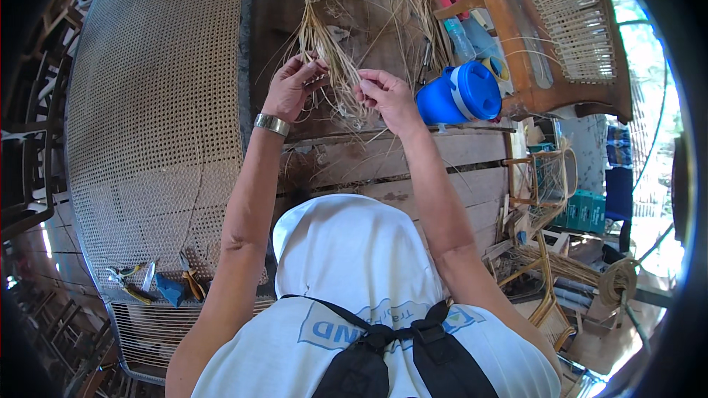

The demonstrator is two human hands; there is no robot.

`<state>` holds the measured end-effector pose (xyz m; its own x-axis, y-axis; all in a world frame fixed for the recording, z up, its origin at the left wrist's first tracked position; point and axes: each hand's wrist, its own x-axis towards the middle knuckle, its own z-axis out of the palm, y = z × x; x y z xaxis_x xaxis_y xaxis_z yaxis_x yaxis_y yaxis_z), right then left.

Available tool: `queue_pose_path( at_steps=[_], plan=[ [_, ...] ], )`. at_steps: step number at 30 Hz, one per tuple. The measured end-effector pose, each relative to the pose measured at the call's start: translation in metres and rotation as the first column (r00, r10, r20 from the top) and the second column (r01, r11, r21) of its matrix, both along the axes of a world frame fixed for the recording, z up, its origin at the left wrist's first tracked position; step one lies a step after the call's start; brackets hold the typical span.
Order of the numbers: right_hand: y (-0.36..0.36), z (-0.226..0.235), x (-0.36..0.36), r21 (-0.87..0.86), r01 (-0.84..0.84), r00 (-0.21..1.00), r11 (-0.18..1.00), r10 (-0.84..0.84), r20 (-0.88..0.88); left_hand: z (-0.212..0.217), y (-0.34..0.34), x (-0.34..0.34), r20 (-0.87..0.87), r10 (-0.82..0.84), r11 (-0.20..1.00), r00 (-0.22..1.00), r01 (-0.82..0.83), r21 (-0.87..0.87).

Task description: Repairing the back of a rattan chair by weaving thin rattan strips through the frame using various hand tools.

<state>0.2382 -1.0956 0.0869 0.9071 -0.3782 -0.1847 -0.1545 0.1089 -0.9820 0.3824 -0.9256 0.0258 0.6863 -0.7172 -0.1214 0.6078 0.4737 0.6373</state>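
A loose bundle of thin, pale cane strands (321, 33) lies over the brown wooden boards at the top middle, drawn together near its far end and fanning out toward me. My left hand (293, 87) is closed on the bundle's left side, fingers and thumb pinching strands. At the splayed right side, my right hand (389, 99) has its thumb and fingertips pressed together on strand ends. Exactly how many strands each hand grips is too fine to tell. Just right of my right hand lies a blue jug (436, 101) with a lid and a pale handle.
A large woven cane panel (155, 103) in a dark frame fills the left, with orange-handled pliers (193, 280) and a blue cloth-like piece (170, 290) on it. A wooden chair (509, 26) lies at upper right beside a clear bottle (459, 39). Coiled cane (618, 282) sits lower right.
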Motion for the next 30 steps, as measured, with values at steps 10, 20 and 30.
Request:
queue_pose_path(
  at_steps=[10, 20, 30],
  plan=[
    [0.005, -0.013, 0.0, -0.922, 0.168, 0.97, 0.349, -0.224, 0.092, -0.003, 0.0, 0.003, -0.008, 0.03, 0.997, 1.0, -0.029, 0.076],
    [0.025, 0.002, 0.046, -0.901, 0.075, 0.994, 0.427, 0.038, 0.101, -0.02, -0.013, -0.005, 0.038, -0.031, 0.999, 0.999, 0.032, -0.007],
    [0.01, -0.014, 0.071, -0.897, -0.064, 0.998, 0.438, 0.041, -0.051, -0.024, -0.016, -0.013, 0.007, -0.066, 0.997, 0.998, 0.065, 0.044]
  ],
)
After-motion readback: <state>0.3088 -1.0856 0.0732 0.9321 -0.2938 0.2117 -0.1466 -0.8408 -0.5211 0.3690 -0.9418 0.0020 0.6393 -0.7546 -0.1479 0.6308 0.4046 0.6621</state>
